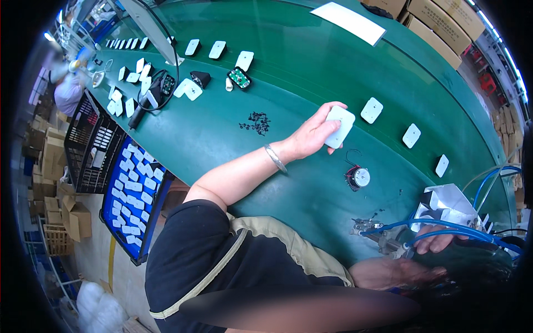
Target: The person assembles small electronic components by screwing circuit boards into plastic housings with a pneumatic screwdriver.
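Note:
My left hand (pixel 317 130), with a silver bracelet at the wrist, is closed around a white rounded rectangular casing (pixel 340 126) over the table. To its right, similar white casings (pixel 372 110) stand spaced along the green table (pixel 300 188). A small round motor (pixel 361 177) with thin wires lies nearer me. At the lower right, my right hand (pixel 435 238) is beside a white bin (pixel 444 205) and behind blue air hoses (pixel 438 223). Its fingers are partly covered, and I cannot make out what they hold.
Black screws (pixel 257 123) lie in a pile left of centre. Beyond them sit an opened casing with a green circuit board (pixel 239 78) and more white casings. A blue tray (pixel 133 194) of white parts stands at the left. Cardboard boxes (pixel 438 25) are stacked at the far right.

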`<action>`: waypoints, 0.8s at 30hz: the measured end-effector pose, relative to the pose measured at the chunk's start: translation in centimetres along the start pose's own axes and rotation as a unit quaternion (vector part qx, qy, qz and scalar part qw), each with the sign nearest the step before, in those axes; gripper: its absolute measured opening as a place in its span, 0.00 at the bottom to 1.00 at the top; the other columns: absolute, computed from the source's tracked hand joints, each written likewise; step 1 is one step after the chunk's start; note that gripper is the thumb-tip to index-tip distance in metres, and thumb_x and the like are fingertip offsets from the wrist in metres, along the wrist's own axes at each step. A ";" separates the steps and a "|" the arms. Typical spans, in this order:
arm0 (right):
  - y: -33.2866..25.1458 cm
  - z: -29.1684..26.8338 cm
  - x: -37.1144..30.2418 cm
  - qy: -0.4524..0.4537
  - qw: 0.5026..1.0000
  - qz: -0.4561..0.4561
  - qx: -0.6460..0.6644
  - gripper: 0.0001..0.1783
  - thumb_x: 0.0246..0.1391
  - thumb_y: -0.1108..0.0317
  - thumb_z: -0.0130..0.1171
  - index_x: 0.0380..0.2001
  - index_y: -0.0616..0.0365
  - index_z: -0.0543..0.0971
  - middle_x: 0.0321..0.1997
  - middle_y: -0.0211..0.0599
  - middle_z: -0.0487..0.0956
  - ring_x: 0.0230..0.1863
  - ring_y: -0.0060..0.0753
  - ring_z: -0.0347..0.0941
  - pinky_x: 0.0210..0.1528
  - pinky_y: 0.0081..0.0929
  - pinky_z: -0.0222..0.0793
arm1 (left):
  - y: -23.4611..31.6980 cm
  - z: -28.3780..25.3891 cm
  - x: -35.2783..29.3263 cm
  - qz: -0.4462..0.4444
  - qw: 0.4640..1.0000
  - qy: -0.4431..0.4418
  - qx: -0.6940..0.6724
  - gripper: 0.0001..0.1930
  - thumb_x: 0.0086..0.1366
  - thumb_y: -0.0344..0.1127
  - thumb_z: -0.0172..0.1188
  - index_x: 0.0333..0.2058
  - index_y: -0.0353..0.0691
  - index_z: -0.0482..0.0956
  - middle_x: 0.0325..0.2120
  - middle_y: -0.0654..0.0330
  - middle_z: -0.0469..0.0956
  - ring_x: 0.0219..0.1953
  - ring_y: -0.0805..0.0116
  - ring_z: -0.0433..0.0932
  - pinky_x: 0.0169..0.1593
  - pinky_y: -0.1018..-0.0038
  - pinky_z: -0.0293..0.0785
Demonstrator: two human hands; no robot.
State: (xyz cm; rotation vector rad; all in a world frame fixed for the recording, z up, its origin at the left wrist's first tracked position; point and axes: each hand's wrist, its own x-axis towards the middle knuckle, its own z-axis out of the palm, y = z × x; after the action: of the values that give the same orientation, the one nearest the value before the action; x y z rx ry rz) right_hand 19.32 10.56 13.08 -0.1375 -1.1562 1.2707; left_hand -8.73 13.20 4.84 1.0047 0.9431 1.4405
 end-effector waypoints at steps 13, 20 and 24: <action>0.7 0.7 1.0 -0.029 0.999 0.033 0.011 0.40 0.39 0.56 0.66 0.51 0.60 0.57 0.29 0.35 0.70 0.25 0.28 0.69 0.27 0.19 0.65 | 0.1 -0.7 -0.8 0.057 0.998 0.017 0.019 0.19 0.59 0.31 0.41 0.50 0.39 0.56 0.30 0.58 0.69 0.24 0.73 0.72 0.19 0.81 0.66; 1.4 0.4 1.4 -0.037 0.999 0.027 0.006 0.41 0.38 0.55 0.66 0.51 0.59 0.56 0.29 0.34 0.71 0.24 0.27 0.69 0.26 0.19 0.65 | 0.2 -0.9 -0.8 0.088 0.995 0.020 0.034 0.17 0.61 0.33 0.41 0.49 0.42 0.57 0.26 0.62 0.69 0.20 0.79 0.67 0.20 0.82 0.65; 1.5 0.1 1.4 -0.040 0.999 0.023 0.004 0.42 0.38 0.54 0.66 0.51 0.59 0.56 0.29 0.34 0.71 0.24 0.27 0.69 0.26 0.19 0.65 | 0.1 -0.9 -0.7 0.060 0.997 0.026 0.044 0.19 0.61 0.33 0.44 0.51 0.41 0.56 0.32 0.58 0.68 0.27 0.73 0.72 0.25 0.79 0.69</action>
State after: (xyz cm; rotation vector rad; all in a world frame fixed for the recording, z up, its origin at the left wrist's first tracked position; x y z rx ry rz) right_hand 18.02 12.14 12.98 -0.1082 -1.2226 1.3304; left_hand -9.61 12.51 4.58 1.1096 1.0062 1.5420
